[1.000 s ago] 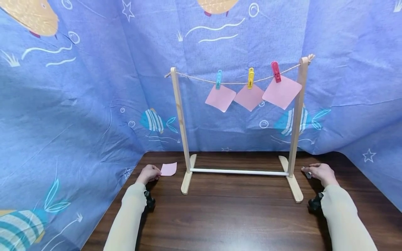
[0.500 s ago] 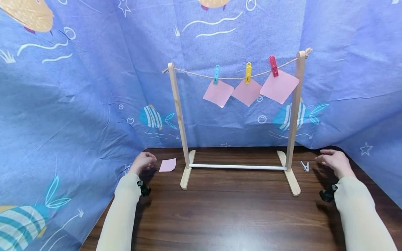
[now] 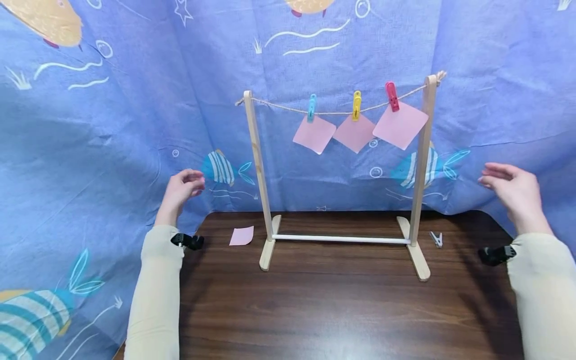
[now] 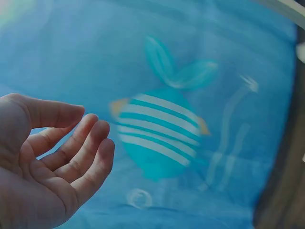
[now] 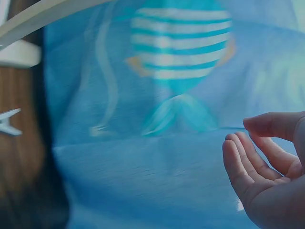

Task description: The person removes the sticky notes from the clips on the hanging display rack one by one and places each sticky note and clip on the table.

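My left hand (image 3: pixel 182 190) is raised above the table at the left of the wooden rack, its fingers loosely bent and holding nothing. Below it, a small pink paper square (image 3: pixel 242 236) lies on the table beside the rack's left foot. At the right my right hand (image 3: pixel 515 192) is up in the air too, relaxed and bare. A pale grey clothespin (image 3: pixel 436 239) rests on the table between that hand and the rack's right foot; the right wrist view shows the clothespin (image 5: pixel 8 122) at its left edge.
Between the posts of the wooden rack (image 3: pixel 255 160) runs a string (image 3: pixel 288 107). Blue (image 3: pixel 312 107), yellow (image 3: pixel 356 105) and red (image 3: pixel 392 96) clothespins hold pink papers on it. A white bar (image 3: pixel 342 239) joins the feet. A blue fish-print curtain (image 3: pixel 315 190) encloses the table's back and sides.
Both hands have let go and risen: the left from the pink paper, up and leftward, the right from the grey clothespin, up and rightward. Paper and clothespin stay on the table.
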A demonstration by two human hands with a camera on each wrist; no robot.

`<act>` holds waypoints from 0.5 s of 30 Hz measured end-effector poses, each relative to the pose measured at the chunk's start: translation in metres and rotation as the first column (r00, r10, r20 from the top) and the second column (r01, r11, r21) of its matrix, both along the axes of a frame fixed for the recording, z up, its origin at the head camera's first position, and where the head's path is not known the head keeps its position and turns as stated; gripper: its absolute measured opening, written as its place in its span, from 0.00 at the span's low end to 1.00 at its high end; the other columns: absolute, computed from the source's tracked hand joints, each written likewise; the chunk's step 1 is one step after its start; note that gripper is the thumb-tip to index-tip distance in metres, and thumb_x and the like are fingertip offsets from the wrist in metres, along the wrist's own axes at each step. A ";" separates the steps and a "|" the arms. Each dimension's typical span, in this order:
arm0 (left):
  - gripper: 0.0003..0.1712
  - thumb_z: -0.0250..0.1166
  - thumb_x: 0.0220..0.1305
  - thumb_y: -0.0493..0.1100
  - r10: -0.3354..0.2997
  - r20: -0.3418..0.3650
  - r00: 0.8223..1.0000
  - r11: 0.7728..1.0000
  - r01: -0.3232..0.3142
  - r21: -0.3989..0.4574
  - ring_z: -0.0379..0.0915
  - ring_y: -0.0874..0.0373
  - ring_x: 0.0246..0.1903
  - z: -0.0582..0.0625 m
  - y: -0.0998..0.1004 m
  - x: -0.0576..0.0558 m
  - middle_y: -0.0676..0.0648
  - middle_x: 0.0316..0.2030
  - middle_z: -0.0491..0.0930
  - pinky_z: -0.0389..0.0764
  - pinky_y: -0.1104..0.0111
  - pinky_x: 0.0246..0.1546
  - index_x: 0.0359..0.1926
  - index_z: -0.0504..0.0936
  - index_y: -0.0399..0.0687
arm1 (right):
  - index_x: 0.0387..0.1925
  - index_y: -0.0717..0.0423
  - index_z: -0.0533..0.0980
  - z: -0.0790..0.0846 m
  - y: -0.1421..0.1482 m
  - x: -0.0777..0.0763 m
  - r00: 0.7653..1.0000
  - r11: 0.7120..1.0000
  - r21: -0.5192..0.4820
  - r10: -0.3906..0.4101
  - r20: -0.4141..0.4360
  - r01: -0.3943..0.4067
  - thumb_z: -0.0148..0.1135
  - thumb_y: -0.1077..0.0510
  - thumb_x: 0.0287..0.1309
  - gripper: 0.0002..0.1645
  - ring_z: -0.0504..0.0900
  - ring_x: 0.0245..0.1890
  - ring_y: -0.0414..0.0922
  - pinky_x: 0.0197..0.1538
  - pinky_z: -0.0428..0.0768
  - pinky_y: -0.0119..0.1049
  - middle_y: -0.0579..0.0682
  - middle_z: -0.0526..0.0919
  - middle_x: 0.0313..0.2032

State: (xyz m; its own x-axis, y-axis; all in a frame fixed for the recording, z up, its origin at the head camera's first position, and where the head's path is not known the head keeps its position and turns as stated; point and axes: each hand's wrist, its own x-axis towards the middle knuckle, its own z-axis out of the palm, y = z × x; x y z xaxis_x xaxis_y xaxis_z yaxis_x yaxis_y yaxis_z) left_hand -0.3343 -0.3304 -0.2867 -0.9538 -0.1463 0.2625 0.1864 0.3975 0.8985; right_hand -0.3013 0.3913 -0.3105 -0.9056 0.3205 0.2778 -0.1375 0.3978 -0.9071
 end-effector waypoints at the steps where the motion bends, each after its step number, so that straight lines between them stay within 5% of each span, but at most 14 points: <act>1: 0.22 0.60 0.72 0.34 0.003 -0.032 0.999 1.000 -0.002 0.026 0.79 0.69 0.33 0.006 0.000 0.002 0.60 0.34 0.79 0.83 0.75 0.40 0.63 0.70 0.27 | 0.66 0.46 0.73 0.007 -0.003 0.003 1.000 1.000 0.007 -0.011 -0.019 0.011 0.63 0.56 0.68 0.27 0.77 0.29 0.16 0.36 0.71 0.12 0.13 0.78 0.27; 3: 0.21 0.60 0.71 0.34 0.006 -0.087 0.996 0.997 0.001 0.083 0.80 0.68 0.33 0.014 0.002 0.005 0.63 0.32 0.80 0.82 0.76 0.39 0.61 0.71 0.28 | 0.70 0.52 0.70 0.020 -0.009 0.009 0.998 0.999 0.018 -0.032 -0.053 0.033 0.64 0.54 0.67 0.31 0.76 0.31 0.15 0.37 0.70 0.11 0.13 0.77 0.28; 8: 0.19 0.62 0.70 0.33 -0.038 -0.135 0.990 0.993 0.053 0.106 0.81 0.65 0.33 0.025 0.021 0.011 0.61 0.33 0.81 0.83 0.75 0.39 0.59 0.74 0.29 | 0.57 0.43 0.81 0.044 -0.027 0.021 0.980 0.997 -0.072 0.001 -0.201 -0.016 0.66 0.62 0.64 0.21 0.80 0.33 0.20 0.40 0.72 0.12 0.21 0.82 0.30; 11: 0.21 0.63 0.70 0.35 -0.112 -0.136 0.984 0.991 0.121 0.058 0.81 0.65 0.35 0.026 0.043 0.010 0.55 0.39 0.82 0.84 0.72 0.43 0.59 0.74 0.28 | 0.47 0.39 0.84 0.058 -0.043 0.026 0.952 0.984 -0.144 0.057 -0.299 -0.104 0.66 0.68 0.61 0.21 0.83 0.34 0.24 0.40 0.75 0.13 0.28 0.86 0.30; 15: 0.22 0.63 0.71 0.36 -0.206 -0.132 0.970 0.976 0.214 0.050 0.81 0.64 0.37 0.029 0.078 0.009 0.45 0.45 0.82 0.84 0.71 0.44 0.61 0.73 0.27 | 0.46 0.47 0.86 0.079 -0.074 0.030 0.902 0.938 -0.231 0.150 -0.404 -0.259 0.67 0.72 0.58 0.20 0.85 0.36 0.29 0.42 0.77 0.15 0.36 0.88 0.32</act>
State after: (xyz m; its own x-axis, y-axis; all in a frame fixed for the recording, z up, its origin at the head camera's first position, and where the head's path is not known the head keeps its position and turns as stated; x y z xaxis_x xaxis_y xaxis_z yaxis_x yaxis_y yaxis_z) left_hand -0.3250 -0.2521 -0.2577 -0.9251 0.0333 0.3782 0.3719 0.2807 0.8848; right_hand -0.2712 0.3174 -0.2320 -0.8046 0.2520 0.5378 -0.5395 0.0683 -0.8392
